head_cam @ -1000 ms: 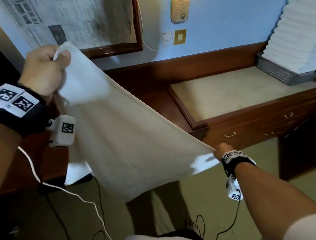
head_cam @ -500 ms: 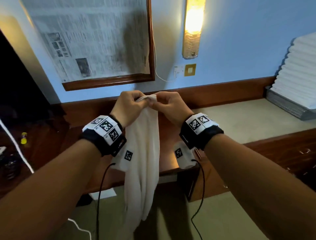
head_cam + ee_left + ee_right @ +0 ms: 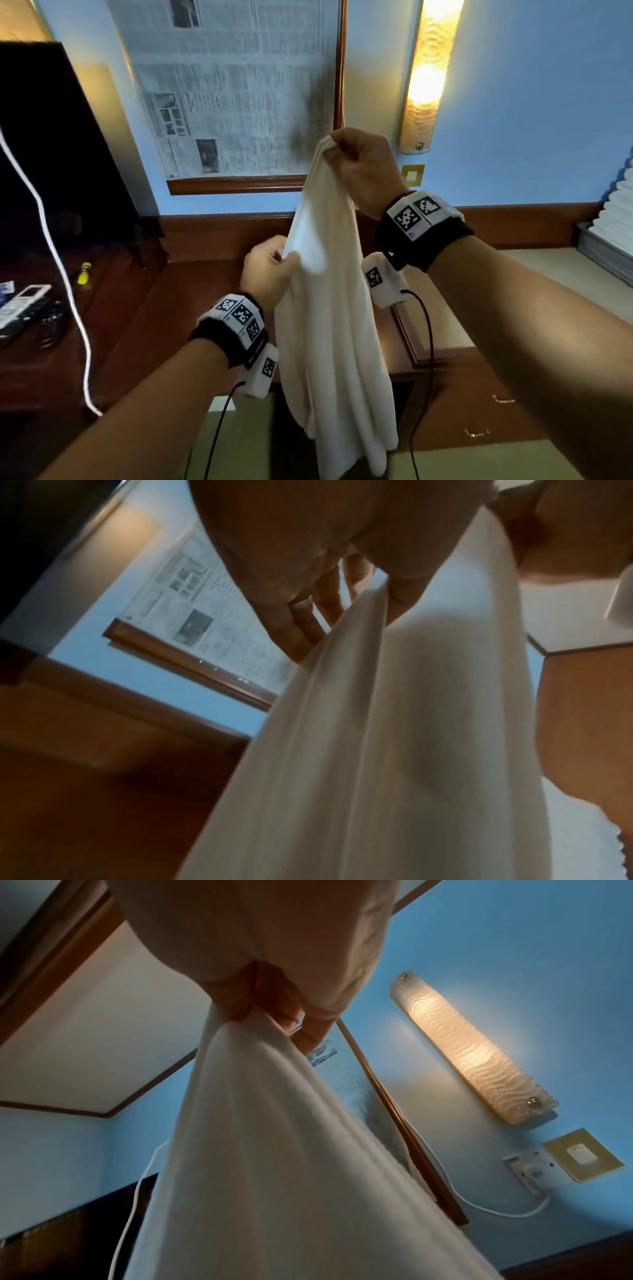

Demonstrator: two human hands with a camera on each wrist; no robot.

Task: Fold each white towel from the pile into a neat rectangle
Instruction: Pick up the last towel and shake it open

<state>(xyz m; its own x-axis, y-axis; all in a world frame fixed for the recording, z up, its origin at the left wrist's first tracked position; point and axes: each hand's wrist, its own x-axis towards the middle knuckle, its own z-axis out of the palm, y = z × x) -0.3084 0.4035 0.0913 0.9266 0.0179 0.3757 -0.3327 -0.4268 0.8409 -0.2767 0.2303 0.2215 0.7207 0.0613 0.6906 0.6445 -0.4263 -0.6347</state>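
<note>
Since half a second ago your hands have parted: then both pinched the towel's top together at chest height, and now your left hand [image 3: 270, 270] has dropped down the left edge while your right hand [image 3: 363, 168] has lifted higher. Starting at the left, a white cable [image 3: 65, 274] trails across the dark wooden desk [image 3: 144, 325], where a small yellow bottle [image 3: 84, 273] and a white remote [image 3: 25, 301] lie. Your left hand pinches the side edge of the white towel [image 3: 329, 325] between thumb and fingers, partway down the cloth; the left wrist view shows the thumb pressed against the fabric. The towel hangs doubled in long vertical folds in front of the desk, free of any surface. Above it, your right hand clenches the gathered top corner, fingers curled round it. Behind are the framed newspaper [image 3: 233, 89] and a lit wall lamp [image 3: 428, 75]. At the far right a stack of folded towels [image 3: 620, 219] sits in a tray.
</note>
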